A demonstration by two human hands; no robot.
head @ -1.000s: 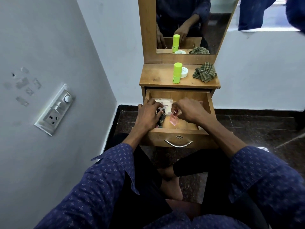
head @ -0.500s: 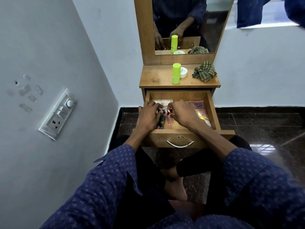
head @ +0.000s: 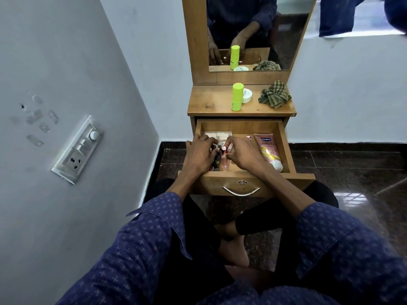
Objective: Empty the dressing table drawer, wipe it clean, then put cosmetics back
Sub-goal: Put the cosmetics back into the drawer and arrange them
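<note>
The wooden drawer (head: 246, 186) of the dressing table stands pulled out. Inside it my left hand (head: 199, 156) curls around several small dark cosmetic bottles (head: 217, 158) at the left. My right hand (head: 244, 156) pinches a small pink bottle (head: 225, 160) beside them. A pink lotion tube (head: 269, 150) lies along the drawer's right side, and a pale box (head: 218, 135) sits at the back left. On the tabletop (head: 211, 102) stand a lime-green bottle (head: 237, 96), a white round jar (head: 247, 95) and a crumpled checked cloth (head: 274, 96).
A mirror (head: 253, 29) rises behind the tabletop. A grey wall with a switch panel (head: 78, 149) is close on the left. Dark tiled floor (head: 352, 172) spreads to the right. My crossed legs and a bare foot (head: 233, 245) are below the drawer.
My right hand has shifted left toward the left hand, uncovering the pink lotion tube on the drawer's right. Both hands stay on the small bottles.
</note>
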